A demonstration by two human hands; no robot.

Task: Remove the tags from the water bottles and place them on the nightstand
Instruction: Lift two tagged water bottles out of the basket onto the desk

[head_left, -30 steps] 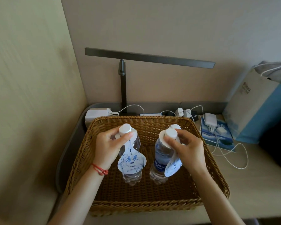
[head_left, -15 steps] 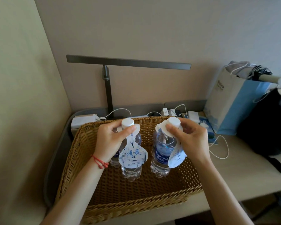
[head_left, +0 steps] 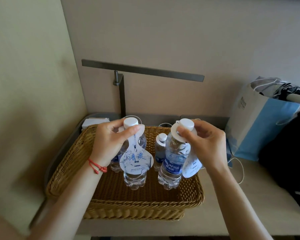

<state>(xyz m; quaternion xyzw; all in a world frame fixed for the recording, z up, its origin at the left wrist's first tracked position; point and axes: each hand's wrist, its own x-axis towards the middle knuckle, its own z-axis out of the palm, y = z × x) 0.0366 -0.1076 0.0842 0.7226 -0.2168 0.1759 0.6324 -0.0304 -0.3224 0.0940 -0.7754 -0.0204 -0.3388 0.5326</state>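
your left hand (head_left: 109, 144) is pinched on the collar of the white drop-shaped paper tag with blue lettering (head_left: 136, 159), thumb just under the white cap of the left clear plastic water bottle (head_left: 135, 177). your right hand (head_left: 206, 146) has the same kind of pinch on the round collar of the second white paper tag (head_left: 191, 166), which hangs off the right side of the clear bottle with the blue aquafina label (head_left: 171, 168).

the thing that matters: both bottles stand upright in the woven wicker basket (head_left: 142, 210), long axis vertical, and each tag's hole rings the neck below the cap. so i'd say the tags have to come straight up over the caps, each hand already at its own bottle.

the pale nightstand top (head_left: 232, 205) is open just right of the basket, nearer your right hand.

hard to see: a third small bottle (head_left: 160, 149) sits between and behind the two, with something white at its neck, and there's another bottle mostly hidden behind your left hand. can't tell if that one is tagged.
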